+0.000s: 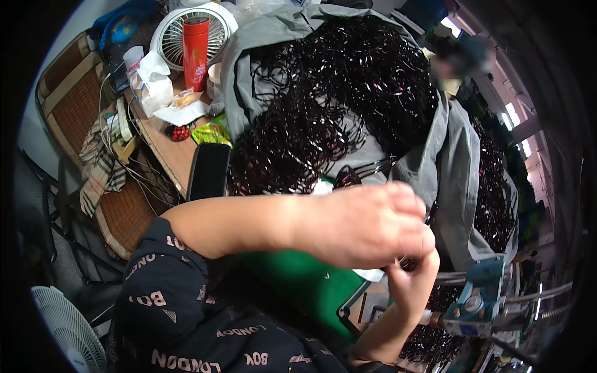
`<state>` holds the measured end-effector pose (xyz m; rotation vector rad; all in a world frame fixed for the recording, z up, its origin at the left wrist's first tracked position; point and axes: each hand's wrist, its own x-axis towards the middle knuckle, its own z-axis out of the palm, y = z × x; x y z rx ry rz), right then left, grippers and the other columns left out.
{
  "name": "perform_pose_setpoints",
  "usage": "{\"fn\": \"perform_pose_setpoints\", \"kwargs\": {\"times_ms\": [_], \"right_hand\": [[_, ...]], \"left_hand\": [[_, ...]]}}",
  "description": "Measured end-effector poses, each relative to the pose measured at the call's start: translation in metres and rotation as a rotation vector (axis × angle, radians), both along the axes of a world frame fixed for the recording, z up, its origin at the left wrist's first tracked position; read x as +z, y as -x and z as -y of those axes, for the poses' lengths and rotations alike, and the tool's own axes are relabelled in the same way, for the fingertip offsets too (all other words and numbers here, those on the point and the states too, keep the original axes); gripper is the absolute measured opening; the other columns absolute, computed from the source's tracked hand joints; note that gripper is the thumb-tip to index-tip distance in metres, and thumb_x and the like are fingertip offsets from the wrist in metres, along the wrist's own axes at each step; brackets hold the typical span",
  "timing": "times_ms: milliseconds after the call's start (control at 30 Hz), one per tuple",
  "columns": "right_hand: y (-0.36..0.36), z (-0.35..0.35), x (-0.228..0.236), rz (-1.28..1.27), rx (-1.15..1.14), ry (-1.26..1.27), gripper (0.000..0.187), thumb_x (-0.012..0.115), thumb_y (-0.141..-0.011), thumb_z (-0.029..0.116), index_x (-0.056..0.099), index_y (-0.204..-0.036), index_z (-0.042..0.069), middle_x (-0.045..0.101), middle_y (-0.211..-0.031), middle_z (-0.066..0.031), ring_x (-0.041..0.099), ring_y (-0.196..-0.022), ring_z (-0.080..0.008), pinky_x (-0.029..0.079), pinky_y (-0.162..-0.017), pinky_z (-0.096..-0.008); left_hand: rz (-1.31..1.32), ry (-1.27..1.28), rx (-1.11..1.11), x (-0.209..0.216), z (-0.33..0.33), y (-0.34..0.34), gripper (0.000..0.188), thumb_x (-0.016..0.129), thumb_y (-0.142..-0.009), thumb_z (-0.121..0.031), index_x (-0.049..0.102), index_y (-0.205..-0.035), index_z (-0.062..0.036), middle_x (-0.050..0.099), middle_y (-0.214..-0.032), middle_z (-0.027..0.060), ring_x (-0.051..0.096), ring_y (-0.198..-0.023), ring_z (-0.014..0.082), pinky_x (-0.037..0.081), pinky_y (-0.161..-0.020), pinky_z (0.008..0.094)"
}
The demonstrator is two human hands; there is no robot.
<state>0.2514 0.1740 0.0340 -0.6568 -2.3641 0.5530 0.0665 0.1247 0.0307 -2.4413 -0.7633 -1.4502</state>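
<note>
My left hand reaches across from the left with its fingers curled closed. What it grips is mostly hidden behind the knuckles. Just below it, my right hand comes up from the lower edge, thumb and fingers pinched together. A dark, glossy thin piece shows at the right fingertips, between the two hands; its full shape is covered. Beyond the hands lies a big heap of dark glossy curved strips on grey cloth. A small bundle of the same dark loops sits right behind my left wrist.
A blue-green metal machine part stands at the right, beside my right hand. Green material lies under my forearms. On the wooden table are a black phone, a red flask and a white fan. A rattan chair stands left.
</note>
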Motion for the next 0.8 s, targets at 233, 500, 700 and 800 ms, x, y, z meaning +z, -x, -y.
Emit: {"fn": "perform_pose_setpoints", "kwargs": {"times_ms": [233, 500, 700, 800], "right_hand": [[0.087, -0.083, -0.014, -0.601, -0.055, 0.007, 0.027, 0.068, -0.076, 0.002, 0.053, -0.099, 0.000, 0.055, -0.087, -0.0055, 0.053, -0.079, -0.0112, 0.044, -0.072, -0.0231], [0.178, -0.156, -0.066, -0.035, 0.296, -0.153, 0.038, 0.068, -0.075, 0.036, 0.057, -0.084, 0.001, 0.056, -0.081, -0.0151, 0.052, -0.081, -0.0321, 0.041, -0.075, -0.0394], [0.190, -0.152, -0.055, 0.276, 0.341, 0.170, 0.052, 0.074, -0.068, 0.040, 0.058, -0.089, -0.005, 0.057, -0.086, -0.0149, 0.055, -0.086, -0.0275, 0.043, -0.079, -0.0353], [0.201, -0.129, -0.033, 0.279, 0.375, 0.254, 0.076, 0.078, -0.063, 0.043, 0.052, -0.111, -0.010, 0.061, -0.103, -0.0237, 0.060, -0.097, -0.0325, 0.046, -0.085, -0.0371]], "left_hand": [[-0.014, 0.280, 0.793, -0.048, -0.052, 0.167, 0.025, 0.056, -0.085, -0.029, 0.063, -0.095, -0.0060, 0.060, -0.099, 0.0084, 0.053, -0.101, 0.0266, 0.029, -0.101, 0.0436], [0.085, 0.464, 0.530, -0.080, -0.056, 0.169, 0.016, 0.060, -0.083, -0.021, 0.065, -0.077, -0.0074, 0.062, -0.078, 0.0034, 0.056, -0.086, 0.0210, 0.023, -0.106, 0.0483], [1.156, 0.521, 0.280, -0.101, -0.060, 0.189, 0.018, 0.046, -0.093, -0.011, 0.058, -0.088, 0.0006, 0.059, -0.086, 0.0041, 0.055, -0.089, 0.0134, 0.041, -0.093, 0.0308], [0.915, 0.511, 0.597, -0.110, -0.081, 0.237, 0.019, 0.048, -0.086, 0.000, 0.058, -0.102, 0.0009, 0.058, -0.102, 0.0073, 0.054, -0.101, 0.0164, 0.040, -0.094, 0.0299]]}}
